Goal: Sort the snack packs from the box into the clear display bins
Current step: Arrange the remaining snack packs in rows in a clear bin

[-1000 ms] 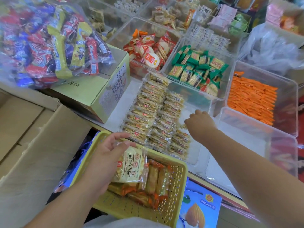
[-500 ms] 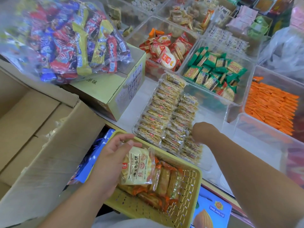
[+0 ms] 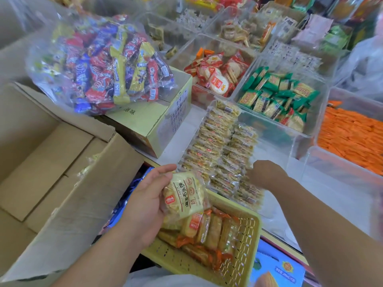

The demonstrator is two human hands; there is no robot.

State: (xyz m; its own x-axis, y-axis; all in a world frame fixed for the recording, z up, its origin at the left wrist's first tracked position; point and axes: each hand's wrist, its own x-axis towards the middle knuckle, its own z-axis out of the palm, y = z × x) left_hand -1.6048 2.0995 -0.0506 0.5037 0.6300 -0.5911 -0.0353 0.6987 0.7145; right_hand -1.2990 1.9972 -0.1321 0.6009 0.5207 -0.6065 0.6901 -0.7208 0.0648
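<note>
Holding a pack point(image 3: 183, 195) over the basket's point(image 3: 253, 235) left corner: left hand point(image 3: 149, 201), fingers curled round it. Further right, right hand point(image 3: 266, 172) is at the pack rows point(image 3: 217, 146) near the bin's point(image 3: 268, 151) front edge; fingers hidden, grip cannot be told.

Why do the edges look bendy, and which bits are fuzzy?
Head view: the wide lens bows the box and bins near the edges; the far shelves and right hand are blurred; the pack in the left hand is sharp; light is soft, no hard shadows.
</note>
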